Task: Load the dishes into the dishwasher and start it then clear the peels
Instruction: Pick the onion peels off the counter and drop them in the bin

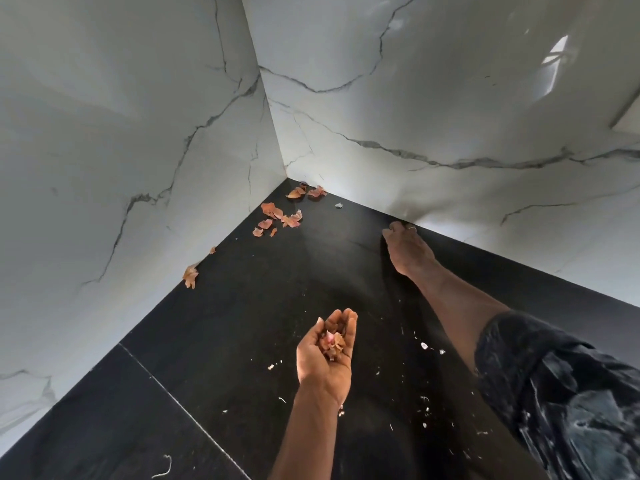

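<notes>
Fingers [341,322] of the left hand [327,353] cup crumpled, papery orange-pink peels [333,342]; whether the right hand [408,247] holds anything is unclear.

Papery orange-brown peels [280,216] lay loose on the black countertop [225,323] — most were clustered near the corner of the marble walls [138,133], with two curled pieces right in it and another leaning at the left wall's foot. A crumpled handful of them sat in the cupped, palm-up left hand [311,358].
</notes>
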Action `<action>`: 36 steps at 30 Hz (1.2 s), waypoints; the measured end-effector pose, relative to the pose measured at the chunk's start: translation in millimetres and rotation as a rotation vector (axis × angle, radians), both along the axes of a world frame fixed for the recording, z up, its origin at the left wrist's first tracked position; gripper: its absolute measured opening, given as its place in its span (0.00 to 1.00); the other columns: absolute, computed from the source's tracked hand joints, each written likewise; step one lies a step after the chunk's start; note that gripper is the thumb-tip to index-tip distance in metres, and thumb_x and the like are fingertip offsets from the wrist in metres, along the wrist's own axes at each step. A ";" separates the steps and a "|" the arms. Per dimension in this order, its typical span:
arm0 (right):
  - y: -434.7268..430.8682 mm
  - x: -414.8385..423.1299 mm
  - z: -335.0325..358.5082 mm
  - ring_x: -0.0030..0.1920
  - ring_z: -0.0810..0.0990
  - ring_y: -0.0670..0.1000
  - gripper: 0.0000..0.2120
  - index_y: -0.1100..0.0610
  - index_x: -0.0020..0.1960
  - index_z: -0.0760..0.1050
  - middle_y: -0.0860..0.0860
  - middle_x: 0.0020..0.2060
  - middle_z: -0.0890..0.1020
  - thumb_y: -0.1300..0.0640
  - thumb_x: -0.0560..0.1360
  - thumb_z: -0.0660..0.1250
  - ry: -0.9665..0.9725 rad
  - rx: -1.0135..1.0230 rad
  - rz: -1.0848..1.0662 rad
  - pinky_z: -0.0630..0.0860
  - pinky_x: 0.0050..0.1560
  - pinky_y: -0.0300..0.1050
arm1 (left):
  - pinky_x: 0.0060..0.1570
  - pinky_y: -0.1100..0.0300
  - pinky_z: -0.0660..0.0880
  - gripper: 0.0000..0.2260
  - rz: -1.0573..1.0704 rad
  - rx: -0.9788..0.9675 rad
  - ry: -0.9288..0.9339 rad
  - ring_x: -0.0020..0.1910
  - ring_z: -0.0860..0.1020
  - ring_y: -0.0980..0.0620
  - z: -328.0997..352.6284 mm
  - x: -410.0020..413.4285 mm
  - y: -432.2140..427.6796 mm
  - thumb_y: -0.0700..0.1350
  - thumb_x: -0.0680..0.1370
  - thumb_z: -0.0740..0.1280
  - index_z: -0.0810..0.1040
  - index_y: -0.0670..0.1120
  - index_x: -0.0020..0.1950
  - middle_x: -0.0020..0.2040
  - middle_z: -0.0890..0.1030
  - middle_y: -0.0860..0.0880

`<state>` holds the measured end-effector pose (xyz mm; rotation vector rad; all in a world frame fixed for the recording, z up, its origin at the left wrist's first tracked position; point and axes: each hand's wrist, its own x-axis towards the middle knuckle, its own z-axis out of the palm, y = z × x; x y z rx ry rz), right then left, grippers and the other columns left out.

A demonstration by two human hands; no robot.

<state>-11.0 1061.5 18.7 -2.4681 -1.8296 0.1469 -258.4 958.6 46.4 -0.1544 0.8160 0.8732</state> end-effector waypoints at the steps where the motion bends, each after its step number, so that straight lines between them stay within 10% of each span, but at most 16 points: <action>1: -0.2 -3.5 1.4 0.62 0.74 0.60 0.15 0.61 0.61 0.76 0.57 0.62 0.74 0.71 0.77 0.65 -0.022 0.031 0.012 0.80 0.57 0.53 | 0.48 0.49 0.84 0.14 0.007 0.001 0.002 0.51 0.84 0.37 -0.2 -0.8 2.8 0.41 0.83 0.60 0.79 0.30 0.54 0.55 0.82 0.32; 8: -22.2 -35.1 8.3 0.47 0.83 0.56 0.05 0.62 0.48 0.82 0.55 0.45 0.82 0.69 0.75 0.70 -0.044 0.090 0.145 0.81 0.46 0.46 | 0.48 0.48 0.83 0.15 0.052 -0.014 0.018 0.51 0.84 0.36 1.7 -5.6 14.0 0.41 0.83 0.59 0.78 0.30 0.55 0.55 0.82 0.31; 16: -43.5 -104.9 45.1 0.44 0.82 0.42 0.05 0.54 0.48 0.85 0.44 0.47 0.83 0.60 0.78 0.70 0.450 0.245 0.161 0.78 0.47 0.34 | 0.51 0.48 0.83 0.15 0.071 -0.009 0.076 0.53 0.84 0.36 3.7 -9.4 35.8 0.41 0.84 0.59 0.78 0.30 0.57 0.55 0.83 0.32; 20: -59.4 -147.4 64.8 0.43 0.81 0.44 0.11 0.55 0.48 0.83 0.45 0.47 0.81 0.59 0.82 0.62 0.495 0.134 0.317 0.81 0.48 0.42 | 0.38 0.56 0.83 0.12 0.067 -0.027 0.174 0.38 0.85 0.46 -1.1 -8.9 47.6 0.40 0.83 0.60 0.80 0.35 0.49 0.40 0.85 0.40; 25: -55.3 -164.7 57.8 0.44 0.79 0.45 0.12 0.54 0.48 0.81 0.46 0.44 0.81 0.56 0.83 0.59 0.346 0.053 0.467 0.80 0.47 0.45 | 0.63 0.49 0.77 0.16 0.054 -0.001 0.221 0.54 0.83 0.41 -9.8 -11.5 56.5 0.40 0.83 0.56 0.82 0.35 0.55 0.50 0.85 0.37; 36: 9.1 -134.8 66.7 0.44 0.82 0.40 0.05 0.53 0.52 0.83 0.45 0.48 0.85 0.56 0.78 0.70 0.580 0.017 0.406 0.79 0.47 0.37 | 0.47 0.49 0.84 0.12 0.159 0.001 0.074 0.44 0.86 0.40 -15.3 -21.8 89.5 0.40 0.83 0.60 0.79 0.33 0.53 0.48 0.84 0.36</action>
